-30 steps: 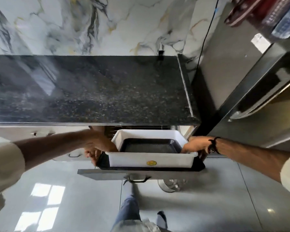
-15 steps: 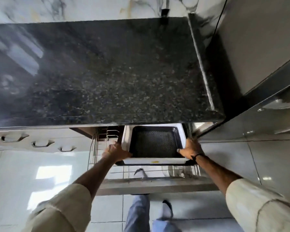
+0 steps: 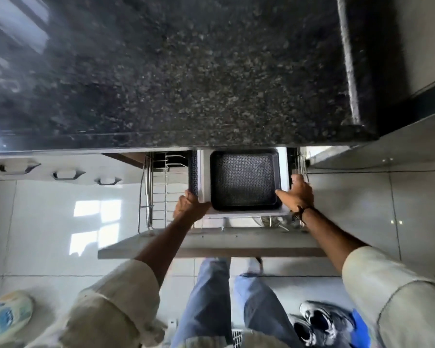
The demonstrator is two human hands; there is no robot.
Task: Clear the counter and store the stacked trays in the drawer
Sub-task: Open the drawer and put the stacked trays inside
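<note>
- My left hand (image 3: 190, 208) grips the near left corner of the stacked trays (image 3: 241, 183), fingers curled under the rim.
- My right hand (image 3: 298, 193) clamps the right edge, thumb lying over the top.
- The stack is a dark patterned tray nested in a white one, with another dark one under it at the left; it sits down inside the open drawer (image 3: 211, 243), over its wire rack (image 3: 158, 197).
- Progress, my read: nearly done. What's left is letting go and shutting the drawer.
- Counter (image 3: 173, 71): dark speckled stone, nothing on it in view.
- Room: pale glossy floor tiles (image 3: 48, 222), closed drawers to the left, shoes (image 3: 322, 322) by my feet.
</note>
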